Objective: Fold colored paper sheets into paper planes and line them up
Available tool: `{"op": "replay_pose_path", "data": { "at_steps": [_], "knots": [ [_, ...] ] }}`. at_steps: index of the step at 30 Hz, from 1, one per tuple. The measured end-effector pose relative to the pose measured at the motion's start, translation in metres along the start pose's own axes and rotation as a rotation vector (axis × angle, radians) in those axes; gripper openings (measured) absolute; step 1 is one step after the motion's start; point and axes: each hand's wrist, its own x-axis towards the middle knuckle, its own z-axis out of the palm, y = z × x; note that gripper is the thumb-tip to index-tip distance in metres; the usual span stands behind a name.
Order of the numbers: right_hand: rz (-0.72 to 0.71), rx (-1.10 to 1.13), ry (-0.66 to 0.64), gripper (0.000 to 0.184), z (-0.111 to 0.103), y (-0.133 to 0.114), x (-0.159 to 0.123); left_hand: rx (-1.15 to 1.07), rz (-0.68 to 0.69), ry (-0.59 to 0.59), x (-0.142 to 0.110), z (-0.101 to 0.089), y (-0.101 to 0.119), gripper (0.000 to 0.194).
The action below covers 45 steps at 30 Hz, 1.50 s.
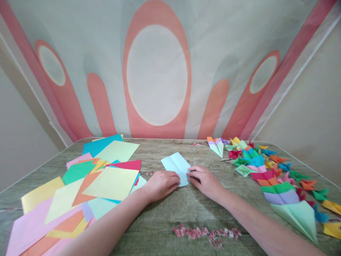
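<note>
A light blue sheet of paper [176, 164] with a crease down its middle lies at a slant on the table between my hands. My left hand [163, 184] has its fingers curled together over the sheet's lower left edge, and the fingertips hide that part. On the other side, my right hand [205, 180] has its thumb and fingers bent at the sheet's right edge. Whether the fingers go beneath the paper cannot be made out.
Loose coloured paper sheets [112, 183] overlap in a spread pile on the left. Folded paper planes [295, 215] and several small folded paper shapes [299, 175] crowd the right side. The wood-patterned tabletop [160, 224] ends at a patterned backdrop [157, 78].
</note>
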Motion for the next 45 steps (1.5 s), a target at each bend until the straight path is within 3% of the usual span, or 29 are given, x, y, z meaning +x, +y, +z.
{"op": "replay_pose_path", "data": {
  "at_steps": [7,18,30,45],
  "knots": [
    [0.006,0.022,-0.036,0.020,-0.004,0.000,0.001,-0.180,-0.079,0.064,0.001,0.000,-0.006,0.020],
    [-0.045,0.028,-0.073,0.020,-0.008,0.004,0.003,-0.350,-0.387,0.274,0.012,0.022,-0.006,0.017],
    [-0.220,-0.032,0.000,0.023,-0.011,0.001,0.001,-0.277,-0.436,0.330,0.015,0.026,-0.008,0.015],
    [-0.374,-0.100,-0.105,0.040,-0.013,-0.007,-0.001,-0.225,-0.447,0.375,0.012,0.032,-0.015,0.011]
  ]
}}
